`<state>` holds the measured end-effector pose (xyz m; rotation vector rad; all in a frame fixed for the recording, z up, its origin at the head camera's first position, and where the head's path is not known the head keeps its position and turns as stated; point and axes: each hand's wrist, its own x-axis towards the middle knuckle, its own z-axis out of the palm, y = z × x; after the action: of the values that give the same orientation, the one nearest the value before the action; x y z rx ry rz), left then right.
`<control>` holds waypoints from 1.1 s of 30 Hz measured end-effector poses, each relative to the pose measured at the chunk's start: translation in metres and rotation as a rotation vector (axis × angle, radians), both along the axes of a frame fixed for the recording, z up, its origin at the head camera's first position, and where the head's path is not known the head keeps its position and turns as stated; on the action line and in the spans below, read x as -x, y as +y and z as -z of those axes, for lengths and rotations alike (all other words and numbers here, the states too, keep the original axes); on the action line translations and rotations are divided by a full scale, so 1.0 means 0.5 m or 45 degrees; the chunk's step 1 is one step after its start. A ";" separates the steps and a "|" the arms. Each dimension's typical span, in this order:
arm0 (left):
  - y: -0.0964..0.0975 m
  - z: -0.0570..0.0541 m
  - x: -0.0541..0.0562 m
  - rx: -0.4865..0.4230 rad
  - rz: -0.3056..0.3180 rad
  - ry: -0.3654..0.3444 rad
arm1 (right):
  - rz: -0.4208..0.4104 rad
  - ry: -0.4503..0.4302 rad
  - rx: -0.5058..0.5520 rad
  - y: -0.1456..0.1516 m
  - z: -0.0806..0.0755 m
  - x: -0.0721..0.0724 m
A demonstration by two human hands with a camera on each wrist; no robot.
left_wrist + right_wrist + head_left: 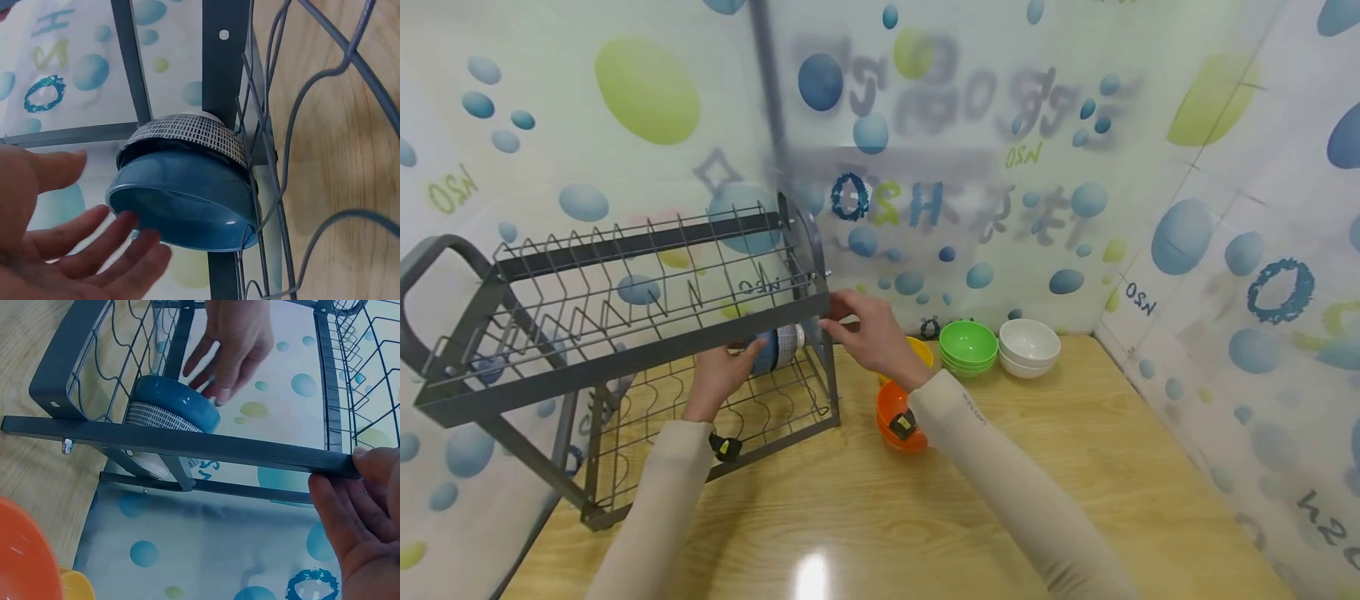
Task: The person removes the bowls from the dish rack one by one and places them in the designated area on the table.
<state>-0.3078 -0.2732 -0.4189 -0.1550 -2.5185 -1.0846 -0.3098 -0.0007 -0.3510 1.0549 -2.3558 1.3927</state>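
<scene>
A dark grey two-tier dish rack (pixel 647 348) stands at the left of the table. On its lower tier, at the right end, a blue bowl (pixel 187 175) leans on its side against a black-and-white checked bowl (pixel 187 132). My left hand (pixel 718 379) reaches between the tiers, its fingers loosely extended beside the blue bowl's rim and holding nothing. With thumb and fingers, my right hand (pixel 872 333) pinches the rack's right upright bar, just below the upper tier. The upper tier's wire slots hold no dishes.
To the right of the rack, orange bowls (pixel 891 408), a partly hidden yellow bowl (pixel 921 350), stacked green bowls (pixel 967 343) and stacked white bowls (pixel 1028 340) sit on the wooden table (pixel 865 517). A patterned sheet (pixel 970 200) covers the walls behind and beside it.
</scene>
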 end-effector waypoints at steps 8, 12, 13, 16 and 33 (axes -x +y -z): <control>-0.005 0.001 0.007 0.015 -0.028 -0.269 | 0.010 0.023 -0.032 -0.005 -0.005 0.001; -0.002 -0.001 0.012 -0.047 -0.037 -0.359 | 0.011 0.017 -0.037 -0.007 -0.007 0.000; -0.001 -0.001 0.013 -0.052 -0.037 -0.370 | 0.012 0.018 -0.036 -0.007 -0.007 0.000; 0.002 -0.002 0.016 -0.056 -0.030 -0.397 | 0.017 0.024 -0.035 -0.008 -0.005 0.001; -0.014 0.008 0.011 -0.238 -0.058 -0.442 | 0.009 0.014 0.001 -0.008 0.005 -0.001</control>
<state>-0.3134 -0.2803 -0.4231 0.1550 -2.6800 -1.4247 -0.3095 -0.0049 -0.3533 1.0504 -2.3486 1.3818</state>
